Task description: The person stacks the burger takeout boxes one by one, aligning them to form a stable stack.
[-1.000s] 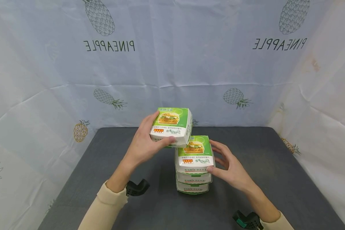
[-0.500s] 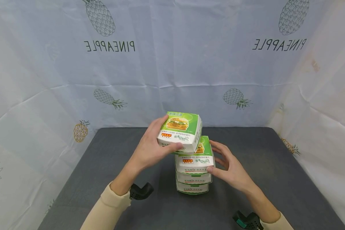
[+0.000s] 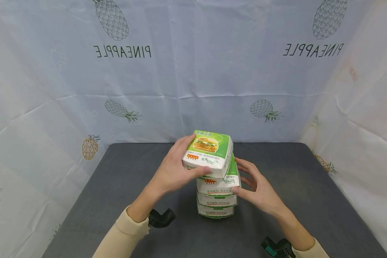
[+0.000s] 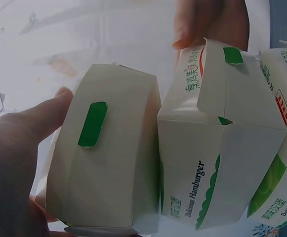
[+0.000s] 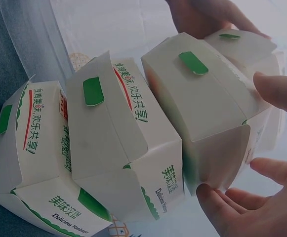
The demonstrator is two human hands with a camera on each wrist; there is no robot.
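Note:
A green-and-white hamburger box [image 3: 207,150] is in my left hand [image 3: 174,166], the thumb across its front and the fingers along its left and back sides. It sits slightly tilted over a stack of similar boxes, covering much of the top one [image 3: 217,188]. Whether it touches that box, I cannot tell. My right hand [image 3: 259,190] holds the top stacked box at its right side, thumb on the front corner. Below are a middle box [image 3: 217,200] and a bottom box [image 3: 216,211], seen also in the right wrist view as the leftmost box [image 5: 44,163].
A dark table [image 3: 142,236] lies under the stack. White cloth [image 3: 193,64] printed with pineapples rises behind it and at both sides. Black bands with camera mounts [image 3: 161,218] are worn on both wrists.
The left hand has carried its box right and nearer, over the stack, so the top box is more covered. My right hand and the stack have stayed in place.

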